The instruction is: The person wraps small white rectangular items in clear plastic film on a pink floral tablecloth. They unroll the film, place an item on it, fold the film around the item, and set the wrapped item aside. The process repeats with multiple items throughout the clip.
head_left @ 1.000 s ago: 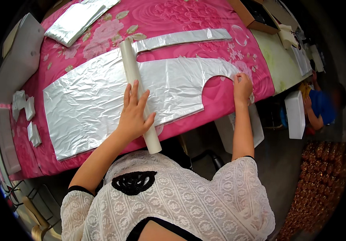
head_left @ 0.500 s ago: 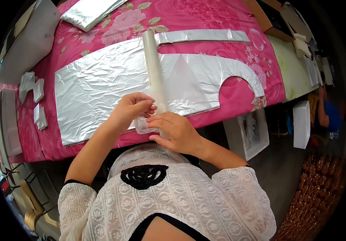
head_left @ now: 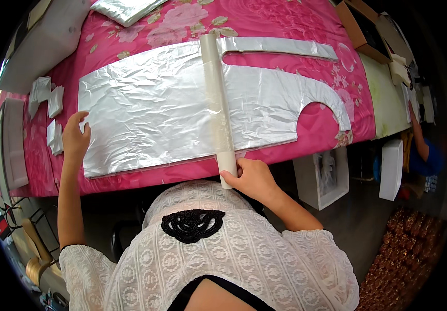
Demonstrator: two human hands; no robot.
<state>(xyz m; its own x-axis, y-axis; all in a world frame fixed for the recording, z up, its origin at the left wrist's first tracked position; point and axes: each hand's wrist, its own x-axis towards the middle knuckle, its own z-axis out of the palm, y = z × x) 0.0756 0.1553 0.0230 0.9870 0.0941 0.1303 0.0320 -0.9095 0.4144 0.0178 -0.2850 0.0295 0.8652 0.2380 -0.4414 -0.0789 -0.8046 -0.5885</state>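
Note:
A stack of silvery foil-like sheets [head_left: 145, 109], cut with a long strip and a curved notch at its right end, lies on the bed-like surface's pink floral cloth. Across it rests a long pale roll of clear film [head_left: 215, 88], its near end jutting past the cloth's front edge. My right hand [head_left: 252, 180] is closed round that near end. At the sheets' left edge is my left hand [head_left: 75, 140], thumb and forefinger apart. No object shows between its fingers, though thin clear film there would be hard to make out.
Small folded silver packets [head_left: 55, 101] lie at the left, by white foam blocks [head_left: 13, 145]. Another folded silver sheet [head_left: 125, 10] is at the far left. A cardboard box [head_left: 363, 31] stands far right. White foam boxes [head_left: 321, 181] sit below the right edge, near another person [head_left: 425, 153].
My left hand has left the roll and moved far left to the sheets' edge. My right hand now grips the roll's near end. The triangular film flap right of the roll no longer shows.

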